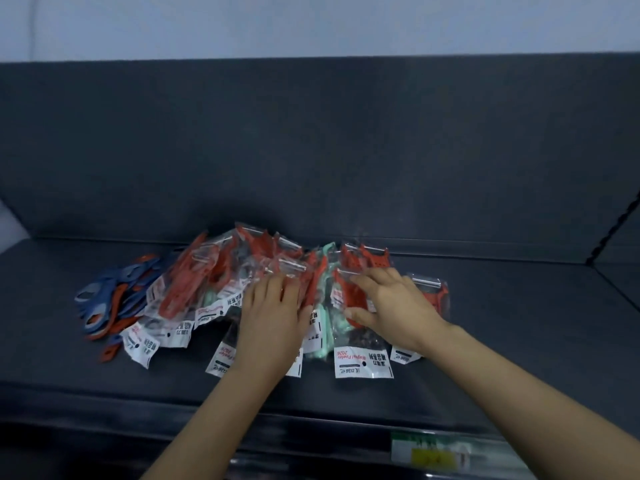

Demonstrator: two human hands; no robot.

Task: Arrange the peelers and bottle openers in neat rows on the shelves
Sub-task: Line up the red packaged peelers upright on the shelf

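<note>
Several peelers in clear bags (214, 271), red and mint green with white label cards, lie in a loose heap across the middle of the dark shelf (519, 323). Left of them sits a pile of blue and orange bottle openers (110, 299). My left hand (273, 310) lies flat on the bags in the middle of the heap, fingers fairly straight. My right hand (391, 303) rests on a red peeler bag (349, 292) at the heap's right end, thumb at its near edge and fingers spread over its top. A further bagged red peeler (436, 296) lies partly hidden behind that hand.
The shelf has a dark back panel (311, 150) and a slotted upright (616, 226) at the right. A price label strip (433, 452) runs along the front edge. Bare shelf surface lies right of the heap and in front of it.
</note>
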